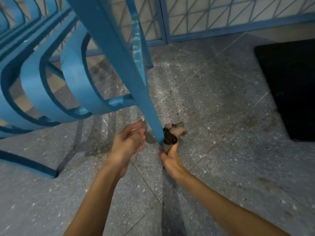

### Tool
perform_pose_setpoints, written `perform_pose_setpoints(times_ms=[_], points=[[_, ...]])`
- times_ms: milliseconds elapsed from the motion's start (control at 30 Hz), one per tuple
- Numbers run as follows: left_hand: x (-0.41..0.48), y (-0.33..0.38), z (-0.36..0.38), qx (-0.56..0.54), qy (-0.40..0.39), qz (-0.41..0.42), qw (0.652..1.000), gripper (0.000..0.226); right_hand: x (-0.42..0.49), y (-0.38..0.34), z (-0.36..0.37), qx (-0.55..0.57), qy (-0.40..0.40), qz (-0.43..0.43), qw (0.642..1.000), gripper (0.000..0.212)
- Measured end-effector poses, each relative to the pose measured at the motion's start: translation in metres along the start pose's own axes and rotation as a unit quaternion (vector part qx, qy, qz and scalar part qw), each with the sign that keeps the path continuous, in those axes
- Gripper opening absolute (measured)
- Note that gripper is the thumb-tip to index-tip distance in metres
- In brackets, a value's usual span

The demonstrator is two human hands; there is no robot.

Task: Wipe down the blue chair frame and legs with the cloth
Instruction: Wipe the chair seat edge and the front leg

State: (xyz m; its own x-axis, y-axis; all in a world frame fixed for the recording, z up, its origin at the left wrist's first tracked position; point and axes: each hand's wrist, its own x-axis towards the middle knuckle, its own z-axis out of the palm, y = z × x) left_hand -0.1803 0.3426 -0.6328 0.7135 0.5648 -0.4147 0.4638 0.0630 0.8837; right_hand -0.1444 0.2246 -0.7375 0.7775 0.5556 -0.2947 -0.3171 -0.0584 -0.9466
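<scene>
By chair leg [150, 116], cloth [171, 136] in R hand [170, 160]

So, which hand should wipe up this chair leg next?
Right. The right hand grips the crumpled brown-and-pink cloth against the slim blue chair leg; the left hand hovers empty beside it.

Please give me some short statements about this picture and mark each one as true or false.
1. The right hand grips a dirty brownish cloth against the blue metal chair leg. True.
2. The left hand grips the same leg. False: it is beside the leg, fingers relaxed, gripping nothing.
3. The cloth is at the top of the leg. False: it is near the lower end.
4. A black rectangular mat lies on the speckled grey floor. True.
</scene>
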Motion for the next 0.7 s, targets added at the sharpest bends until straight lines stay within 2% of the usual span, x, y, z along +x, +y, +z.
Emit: perform_pose_setpoints(times_ms=[100, 267, 300, 400, 467, 567, 633, 700], points=[[-0.003, 0.005, 0.01, 0.046, -0.013, 0.077, 0.996, 0.037, 0.003, -0.026, 0.006, 0.002, 0.01, -0.033, 0.999, 0.065], [-0.006, 0.021, 0.015, 0.055, -0.032, 0.167, 0.984, 0.041, -0.008, -0.077, 0.005, 0.016, -0.041, -0.187, 0.981, 0.066], [-0.007, 0.023, 0.015, 0.062, -0.029, 0.179, 0.982, 0.042, -0.007, -0.074, 0.002, -0.01, -0.037, -0.207, 0.978, 0.063], [-0.009, 0.026, 0.016, 0.082, -0.037, 0.198, 0.976, 0.051, 0.009, -0.038, -0.006, -0.179, 0.015, -0.258, 0.949, 0.054], [-0.01, 0.024, 0.019, 0.093, -0.04, 0.199, 0.975, 0.056, 0.025, -0.009, -0.01, -0.237, 0.015, -0.209, 0.948, 0.043], [-0.007, 0.022, 0.021, 0.102, -0.034, 0.198, 0.974, 0.059, 0.037, 0.025, -0.014, -0.269, -0.004, -0.099, 0.958, 0.04], [-0.006, 0.02, 0.019, 0.107, -0.035, 0.197, 0.974, 0.058, 0.036, 0.044, -0.02, -0.346, -0.01, -0.054, 0.937, 0.028], [-0.007, 0.02, 0.019, 0.115, -0.042, 0.197, 0.973, 0.059, 0.038, 0.06, -0.027, -0.388, -0.017, -0.046, 0.92, 0.033]])
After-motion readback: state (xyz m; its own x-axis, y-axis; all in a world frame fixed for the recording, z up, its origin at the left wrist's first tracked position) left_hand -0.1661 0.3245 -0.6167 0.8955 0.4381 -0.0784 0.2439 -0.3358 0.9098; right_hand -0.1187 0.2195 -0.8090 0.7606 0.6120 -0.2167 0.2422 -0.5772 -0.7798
